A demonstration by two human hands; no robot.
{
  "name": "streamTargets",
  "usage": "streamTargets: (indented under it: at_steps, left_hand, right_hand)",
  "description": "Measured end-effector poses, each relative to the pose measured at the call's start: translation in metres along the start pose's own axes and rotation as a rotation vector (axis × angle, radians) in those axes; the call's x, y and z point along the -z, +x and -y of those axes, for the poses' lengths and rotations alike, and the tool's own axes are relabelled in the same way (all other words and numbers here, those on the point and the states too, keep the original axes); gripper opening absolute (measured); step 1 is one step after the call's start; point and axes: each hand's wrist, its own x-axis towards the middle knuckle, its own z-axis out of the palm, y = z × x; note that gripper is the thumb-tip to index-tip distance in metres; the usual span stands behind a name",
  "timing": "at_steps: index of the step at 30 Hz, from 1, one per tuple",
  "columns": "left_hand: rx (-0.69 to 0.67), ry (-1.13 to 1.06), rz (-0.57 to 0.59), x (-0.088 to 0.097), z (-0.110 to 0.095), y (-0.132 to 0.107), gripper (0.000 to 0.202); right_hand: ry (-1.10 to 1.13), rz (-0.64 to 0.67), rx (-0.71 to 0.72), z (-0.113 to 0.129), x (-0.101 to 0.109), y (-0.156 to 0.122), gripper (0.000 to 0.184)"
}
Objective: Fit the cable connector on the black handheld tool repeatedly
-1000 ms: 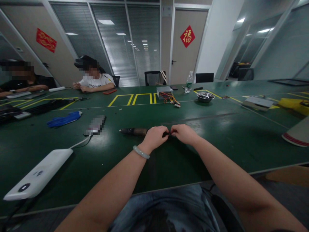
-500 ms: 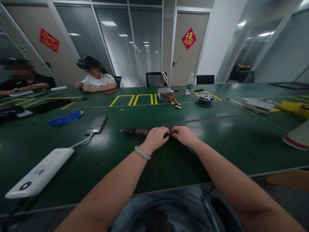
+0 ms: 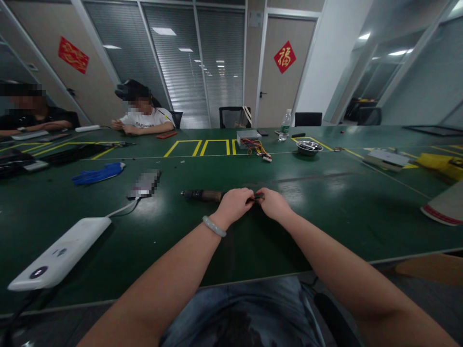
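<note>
A slim dark electric screwdriver [image 3: 202, 195] lies on the green table with its narrow metal tip pointing left. My left hand [image 3: 235, 201], a pale bangle on its wrist, is closed around the right part of the tool and hides it. Close beside it, my right hand [image 3: 274, 202] is closed in a pinch at the tool's right end. A small dark piece shows between the two hands, but I cannot make out what it is. The fingertips of both hands almost meet.
Left of me lie a white power bank [image 3: 61, 253], a phone [image 3: 144, 183] cabled to it and a blue glove [image 3: 98, 174]. Farther back are a metal box with coloured wires [image 3: 249, 139], a bottle [image 3: 285, 124] and a metal bowl [image 3: 307, 148]. Two people sit at the far left.
My right hand has shifted very slightly, and a little more of the small dark piece shows at its fingertips. My left hand stays on the screwdriver. The view has tilted slightly.
</note>
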Motion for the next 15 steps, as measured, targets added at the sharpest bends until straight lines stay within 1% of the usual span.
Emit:
streamTargets:
  at_steps: [2,4,8,10,13,15]
  left_hand:
    - [-0.005,-0.001,-0.002,-0.001,0.001,0.0,0.009]
    - [-0.012,-0.007,-0.005,-0.001,0.001,0.0,0.015]
    - [-0.054,-0.023,-0.046,0.0,0.004,-0.002,0.042]
    - [-0.073,-0.03,-0.079,0.003,0.005,-0.004,0.05]
    - [-0.08,-0.046,-0.107,0.011,0.008,-0.008,0.051]
    - [-0.066,-0.062,-0.116,0.017,0.011,-0.01,0.048]
  right_hand:
    - [-0.03,0.026,0.036,-0.001,-0.002,0.001,0.025]
    - [-0.059,0.03,0.031,-0.001,-0.004,0.002,0.024]
    - [-0.053,0.018,-0.022,0.0,-0.009,0.007,0.025]
    - [-0.038,0.037,-0.021,-0.001,-0.009,0.014,0.024]
    - [-0.014,0.075,-0.032,-0.01,0.0,0.032,0.024]
    - [-0.002,0.092,-0.075,-0.027,0.017,0.042,0.024]
